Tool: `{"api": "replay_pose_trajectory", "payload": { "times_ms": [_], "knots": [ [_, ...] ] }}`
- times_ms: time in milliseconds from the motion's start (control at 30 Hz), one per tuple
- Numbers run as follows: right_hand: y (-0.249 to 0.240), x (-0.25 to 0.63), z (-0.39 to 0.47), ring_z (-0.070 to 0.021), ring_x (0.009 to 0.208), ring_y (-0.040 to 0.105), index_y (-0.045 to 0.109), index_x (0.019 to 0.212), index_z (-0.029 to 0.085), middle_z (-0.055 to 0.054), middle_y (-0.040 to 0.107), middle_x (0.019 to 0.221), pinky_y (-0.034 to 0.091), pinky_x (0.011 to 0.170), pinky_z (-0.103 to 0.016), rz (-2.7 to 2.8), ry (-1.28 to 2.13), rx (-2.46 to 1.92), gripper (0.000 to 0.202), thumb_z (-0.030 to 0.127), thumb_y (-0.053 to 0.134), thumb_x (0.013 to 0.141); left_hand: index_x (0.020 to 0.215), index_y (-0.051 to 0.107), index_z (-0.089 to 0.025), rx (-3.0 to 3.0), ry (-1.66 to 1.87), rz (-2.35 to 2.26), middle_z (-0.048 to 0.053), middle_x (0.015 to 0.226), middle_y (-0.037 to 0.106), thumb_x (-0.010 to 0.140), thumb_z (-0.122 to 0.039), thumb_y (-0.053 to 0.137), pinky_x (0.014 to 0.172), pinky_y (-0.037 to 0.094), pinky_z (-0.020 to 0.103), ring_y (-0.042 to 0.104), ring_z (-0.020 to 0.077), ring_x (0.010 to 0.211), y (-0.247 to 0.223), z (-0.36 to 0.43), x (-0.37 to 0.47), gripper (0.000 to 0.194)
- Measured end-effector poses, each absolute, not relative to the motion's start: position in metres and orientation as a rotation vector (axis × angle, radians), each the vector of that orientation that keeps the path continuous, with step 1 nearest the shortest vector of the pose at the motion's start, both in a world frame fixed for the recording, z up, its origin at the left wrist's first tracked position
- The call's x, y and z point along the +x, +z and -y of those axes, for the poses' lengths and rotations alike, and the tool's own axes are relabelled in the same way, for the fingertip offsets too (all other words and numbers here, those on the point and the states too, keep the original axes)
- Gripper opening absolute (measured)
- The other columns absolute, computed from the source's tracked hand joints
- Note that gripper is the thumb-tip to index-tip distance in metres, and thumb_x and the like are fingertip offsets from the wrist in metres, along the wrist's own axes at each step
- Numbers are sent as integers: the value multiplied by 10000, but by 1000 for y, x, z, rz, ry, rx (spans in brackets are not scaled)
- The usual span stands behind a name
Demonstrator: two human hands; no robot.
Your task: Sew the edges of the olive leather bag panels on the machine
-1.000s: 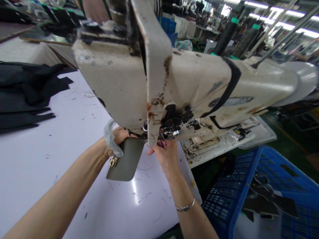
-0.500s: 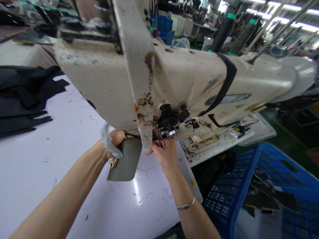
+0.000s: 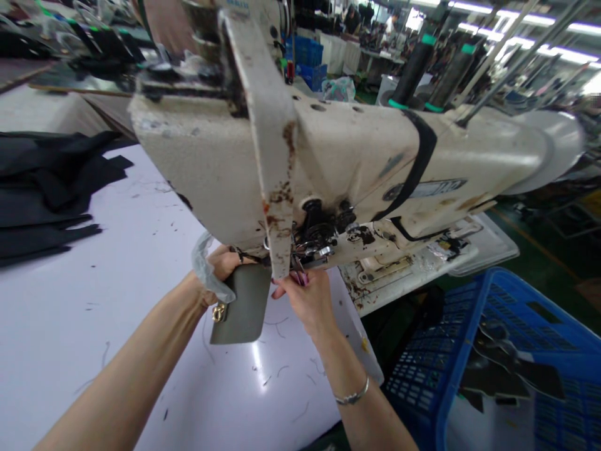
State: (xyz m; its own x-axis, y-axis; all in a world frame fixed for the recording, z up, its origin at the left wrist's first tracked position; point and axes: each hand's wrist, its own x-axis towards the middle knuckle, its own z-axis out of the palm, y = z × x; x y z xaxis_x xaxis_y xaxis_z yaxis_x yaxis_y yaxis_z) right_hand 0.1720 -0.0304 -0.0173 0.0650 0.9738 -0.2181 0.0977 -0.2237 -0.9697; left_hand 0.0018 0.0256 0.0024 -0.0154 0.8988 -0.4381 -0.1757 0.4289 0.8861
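A worn cream sewing machine (image 3: 357,156) fills the middle of the view and hides its needle area. My left hand (image 3: 220,266) reaches under the machine head and holds a grey-green leather flap (image 3: 241,310) with a gold clasp (image 3: 218,312) at its left edge. Crumpled clear plastic (image 3: 204,266) lies over my left wrist. My right hand (image 3: 307,297) is also under the machine head, fingers pinched on the piece near the presser foot (image 3: 312,250). What those fingertips grip is hidden by the machine. A thin bracelet circles my right wrist.
The white table top (image 3: 94,294) carries loose thread scraps. Dark fabric pieces (image 3: 42,194) are stacked at the left. A blue plastic crate (image 3: 498,357) with dark cut pieces stands at the lower right. Black thread cones (image 3: 413,62) stand behind the machine.
The view shifted a little. Both hands stay under the machine head on the flap, which has moved slightly right.
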Motion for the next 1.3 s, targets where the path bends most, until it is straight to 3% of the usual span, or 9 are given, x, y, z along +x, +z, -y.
{"api": "replay_pose_trajectory", "payload": {
  "times_ms": [100,233,333,467,633,933,1133,1300],
  "knots": [
    [-23,165,37,-135,540,547,676,540,195,16,611,524,398,591,-279,1139,1326,-1430,419,461,740,857,891,799,-146,691,790,-1237,95,667,747,488,-315,874,418,580,394,682,304,500,9,-19,3,444],
    [-27,158,40,-117,566,458,607,534,193,41,532,546,372,591,-273,935,1423,-1316,339,379,780,758,838,761,-133,575,802,-1246,120,682,755,447,-264,933,495,623,354,708,293,549,-2,-6,5,447],
    [-27,161,41,-121,593,447,649,559,183,40,516,562,381,618,-281,839,1456,-1263,261,347,787,709,900,762,-141,504,893,-1259,104,716,771,504,-301,967,507,637,343,699,265,529,-14,7,13,474],
    [-28,169,44,-120,588,434,725,625,170,33,523,578,372,611,-284,851,1471,-1286,220,355,785,726,1013,789,-127,524,1049,-1268,129,924,810,570,-325,983,593,673,343,750,280,653,-18,17,21,523],
    [-33,170,46,-125,606,456,754,658,164,22,557,603,392,643,-292,860,1461,-1257,227,367,803,745,1038,805,-120,507,947,-1234,156,952,807,552,-343,995,605,684,403,757,323,679,-14,15,19,567],
    [-30,177,50,-149,624,518,774,683,170,2,628,638,419,628,-291,867,1457,-1305,209,370,804,736,950,813,-167,561,1150,-1304,105,970,817,622,-324,967,608,667,328,772,308,739,-19,24,32,395],
    [-34,176,54,-128,578,390,591,536,199,34,454,560,327,563,-275,1034,1346,-1337,346,386,717,799,962,804,-161,522,1020,-1244,149,973,812,648,-354,956,632,672,337,785,340,789,-17,23,23,398],
    [-31,178,56,-116,582,315,492,547,208,48,355,575,271,562,-270,1069,1358,-1313,387,374,692,835,1021,803,-148,473,990,-1182,163,1013,807,641,-359,961,665,685,374,783,362,831,-19,20,21,462]
  ]
}}
